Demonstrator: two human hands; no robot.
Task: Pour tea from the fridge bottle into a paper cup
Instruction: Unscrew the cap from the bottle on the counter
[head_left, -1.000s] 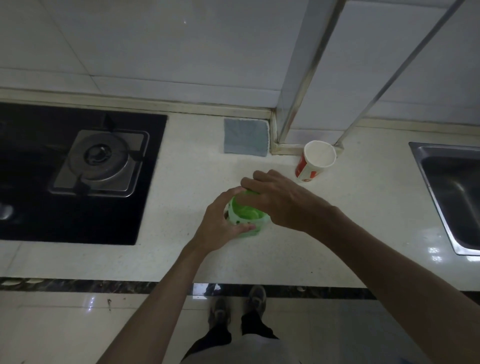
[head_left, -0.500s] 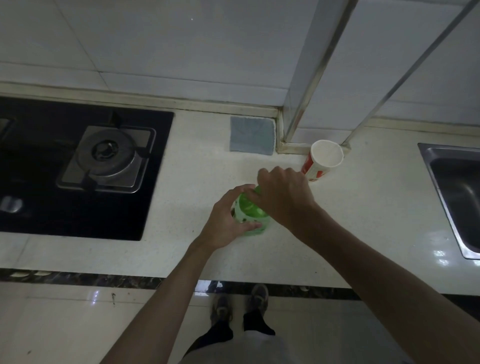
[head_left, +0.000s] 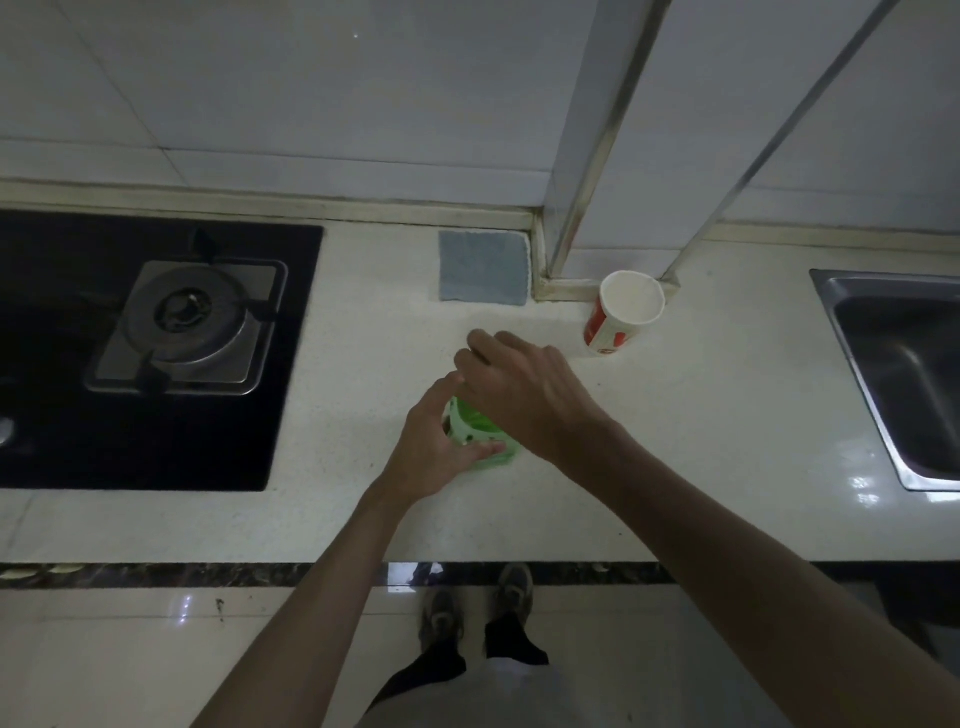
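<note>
— Where's the tea bottle from where you stand?

— Upright on the pale countertop (head_left: 675, 441), about the middle, between the gas hob (head_left: 156, 332) and the sink (head_left: 893, 374). It's a green bottle (head_left: 480, 434) with a white and green label. Only part of its body shows, because both hands are over it.

— What's the left hand doing?

— The left hand (head_left: 431, 447) is wrapped round the bottle's side, thumb across the near face of the label and a finger up along the far side. It's clamped on the bottle's body.

— And the right?

— The right hand (head_left: 524, 395) sits on top, fingers curled down over where the neck and cap would be. It covers the top completely, so I can't see the cap, but the fingers are closed together around the upper end of the bottle.

— The cup?

— The paper cup (head_left: 621, 312) stands open-mouthed, white inside with red print on the wall, farther back and to the right of the bottle, apart from both hands. It's just beside the foot of the metal frame (head_left: 587, 171) against the tiled wall. I can see no liquid in it.

— Anything else on the counter?

— A grey-blue cloth (head_left: 483, 266) lies flat by the wall, left of the cup.
</note>
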